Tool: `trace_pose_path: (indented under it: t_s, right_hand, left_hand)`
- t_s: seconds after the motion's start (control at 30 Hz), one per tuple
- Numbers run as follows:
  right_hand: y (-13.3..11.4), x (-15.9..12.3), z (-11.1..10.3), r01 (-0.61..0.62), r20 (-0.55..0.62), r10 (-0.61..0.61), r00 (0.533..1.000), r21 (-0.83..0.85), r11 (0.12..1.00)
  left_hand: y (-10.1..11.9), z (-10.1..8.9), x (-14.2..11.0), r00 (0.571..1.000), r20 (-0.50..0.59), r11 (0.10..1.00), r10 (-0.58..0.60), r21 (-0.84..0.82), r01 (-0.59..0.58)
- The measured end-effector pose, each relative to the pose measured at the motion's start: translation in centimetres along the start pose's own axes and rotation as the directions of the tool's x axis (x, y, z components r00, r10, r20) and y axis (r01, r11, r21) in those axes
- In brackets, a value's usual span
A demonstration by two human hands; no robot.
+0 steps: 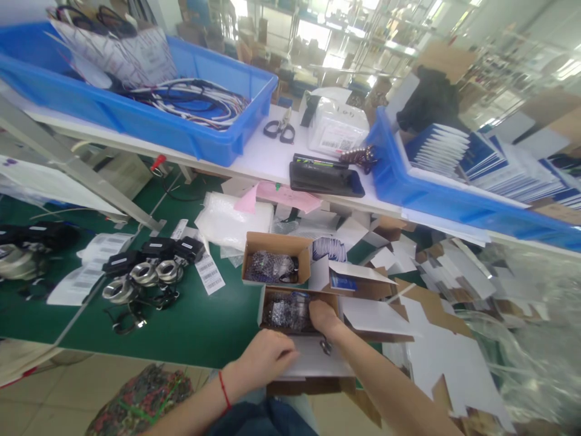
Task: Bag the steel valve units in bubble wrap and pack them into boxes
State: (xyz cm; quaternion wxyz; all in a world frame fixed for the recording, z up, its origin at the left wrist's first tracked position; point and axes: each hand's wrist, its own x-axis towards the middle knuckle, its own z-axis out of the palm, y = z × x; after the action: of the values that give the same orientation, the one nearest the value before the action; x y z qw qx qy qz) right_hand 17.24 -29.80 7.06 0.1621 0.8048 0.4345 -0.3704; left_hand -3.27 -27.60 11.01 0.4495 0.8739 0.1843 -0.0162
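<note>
An open white cardboard box (262, 307) holds a bubble-wrapped item (285, 312). My right hand (323, 316) reaches into its right end, beside the wrap. Those fingertips are hidden inside. Under my right wrist, a short dark cable end with a metal connector (325, 346) hangs over the box's front. My left hand (267, 354) is at the box's near left corner, fingers curled and thumb pointing right; whatever is within them is hidden. Directly behind stands a second open box (247, 266) with another bubble-wrapped item (272, 266).
Metal ring-shaped parts with black housings (145, 274) lie on the green table (218, 330) to the left, near label sheets (209, 274). Unfolded cartons (449, 345) crowd the right. A shelf above bears blue bins (218, 142), scissors (280, 130) and a black tray (327, 180).
</note>
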Motion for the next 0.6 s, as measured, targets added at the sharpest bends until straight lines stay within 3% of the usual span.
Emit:
trace_pose_path:
  t_s: [0.1, 0.23, 0.33, 0.47, 0.6]
  right_hand:
    - [1.2, -2.2, -0.9, 0.041, -0.053, -0.042, 0.998, -0.013, 0.999]
    - [3.8, -6.8, -2.7, 0.140, -0.149, -0.144, 0.978, -0.040, 0.989]
    - [4.0, -8.0, -2.5, 0.207, -0.141, -0.216, 0.966, -0.078, 0.975]
    - [0.8, -4.5, 0.1, 0.267, -0.094, -0.281, 0.955, -0.143, 0.953]
    - [-1.7, 0.6, 2.6, 0.242, -0.038, -0.255, 0.966, -0.211, 0.947]
  left_hand:
    - [-0.5, -0.2, 0.9, 0.995, 0.095, 0.999, 0.032, 0.028, -0.034]
    - [-0.9, 0.5, 0.6, 0.992, 0.063, 0.992, 0.112, 0.055, -0.115]
    - [-0.8, 1.5, 0.3, 0.993, 0.039, 0.990, 0.113, 0.076, -0.116]
    - [-0.1, 2.1, 0.1, 0.994, 0.049, 0.987, 0.098, 0.121, -0.103]
    - [-0.1, 1.1, -1.7, 0.996, 0.026, 0.994, 0.083, 0.070, -0.085]
